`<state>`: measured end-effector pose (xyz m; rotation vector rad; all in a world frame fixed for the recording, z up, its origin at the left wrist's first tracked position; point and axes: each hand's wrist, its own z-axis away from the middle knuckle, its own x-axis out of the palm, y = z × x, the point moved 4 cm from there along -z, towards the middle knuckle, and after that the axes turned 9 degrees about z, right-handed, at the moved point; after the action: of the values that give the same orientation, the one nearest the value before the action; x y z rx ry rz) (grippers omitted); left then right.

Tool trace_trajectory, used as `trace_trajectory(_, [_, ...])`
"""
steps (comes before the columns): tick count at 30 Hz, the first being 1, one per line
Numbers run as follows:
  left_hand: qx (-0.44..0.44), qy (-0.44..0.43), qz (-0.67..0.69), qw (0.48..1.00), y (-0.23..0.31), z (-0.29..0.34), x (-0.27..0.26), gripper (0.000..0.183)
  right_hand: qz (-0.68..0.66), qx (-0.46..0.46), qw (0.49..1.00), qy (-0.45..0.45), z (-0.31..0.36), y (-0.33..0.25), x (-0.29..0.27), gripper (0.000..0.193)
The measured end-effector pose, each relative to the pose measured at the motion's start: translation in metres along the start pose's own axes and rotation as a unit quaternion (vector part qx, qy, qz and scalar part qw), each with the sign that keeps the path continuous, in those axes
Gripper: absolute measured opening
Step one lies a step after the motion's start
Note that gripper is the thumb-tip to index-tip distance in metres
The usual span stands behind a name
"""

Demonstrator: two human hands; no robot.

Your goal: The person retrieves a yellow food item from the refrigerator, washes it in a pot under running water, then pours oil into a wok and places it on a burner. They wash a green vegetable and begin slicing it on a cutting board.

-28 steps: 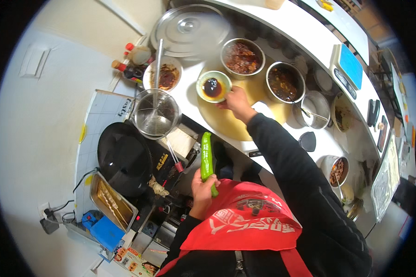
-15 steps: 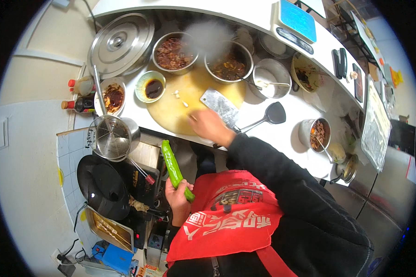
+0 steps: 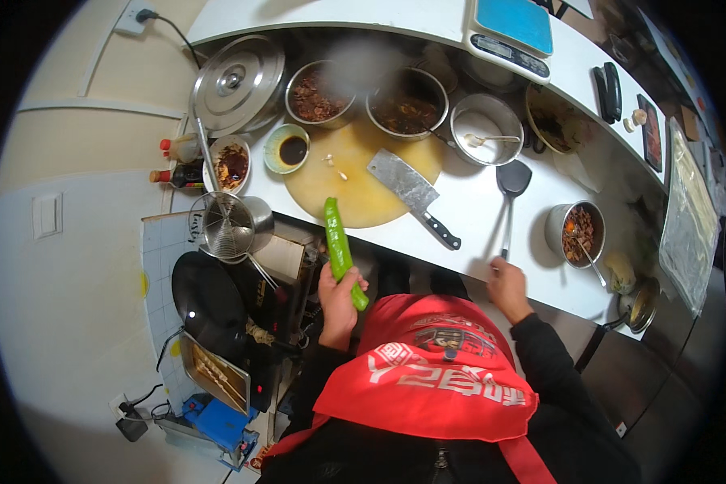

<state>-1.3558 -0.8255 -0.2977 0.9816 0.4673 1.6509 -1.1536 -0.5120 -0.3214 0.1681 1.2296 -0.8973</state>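
A long green pepper (image 3: 338,239) stands tilted in my left hand (image 3: 338,302), which is closed round its lower end in front of the counter edge. My right hand (image 3: 509,289) is closed on the handle end of a black spatula (image 3: 513,179), whose blade rests on the white counter. Between my hands a cleaver (image 3: 403,181) lies with its blade on the round yellow chopping board (image 3: 315,194) and its handle over the counter. Small white pieces, perhaps garlic, sit on the board near the pepper's tip.
Metal pots of dark food (image 3: 319,101) stand behind the board, beside a bowl of dark sauce (image 3: 282,149). To the right is a pot with meat and a spoon (image 3: 577,234). A strainer (image 3: 227,227) and a black wok (image 3: 206,298) are at left.
My right hand has moved from the board to the right and taken the spatula's handle. The spatula has turned, its handle now pointing toward me. My left hand still holds the pepper.
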Motion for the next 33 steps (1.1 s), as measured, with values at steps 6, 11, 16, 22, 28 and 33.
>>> trace_trajectory(6, [-0.004,-0.041,-0.001,0.999,-0.017,-0.038,0.024,0.036,0.144,0.046,0.988,-0.021,-0.009,0.061,-0.018,0.014])
trace_trajectory(11, [-0.006,-0.041,-0.013,0.999,-0.022,-0.063,0.028,0.036,0.119,-0.208,0.954,0.18,-0.028,-0.044,-0.034,0.02])
trace_trajectory(16, [0.006,-0.018,-0.058,0.998,-0.016,-0.07,0.01,0.032,0.096,-0.245,0.964,0.04,-0.09,-0.151,0.032,0.044])
trace_trajectory(22, [-0.022,-0.046,-0.082,0.995,-0.016,-0.078,-0.002,0.023,-0.046,-0.207,0.975,0.063,-0.079,-0.136,-0.013,0.039])
trace_trajectory(28, [0.052,-0.136,-0.33,0.933,-0.012,-0.121,0.053,0.043,-0.014,-0.222,0.975,-0.002,-0.053,-0.123,-0.069,0.024])
trace_trajectory(33, [0.297,-0.005,-0.554,0.778,-0.001,-0.096,0.055,0.05,0.077,-0.286,0.955,-0.007,-0.059,-0.154,-0.049,0.012])
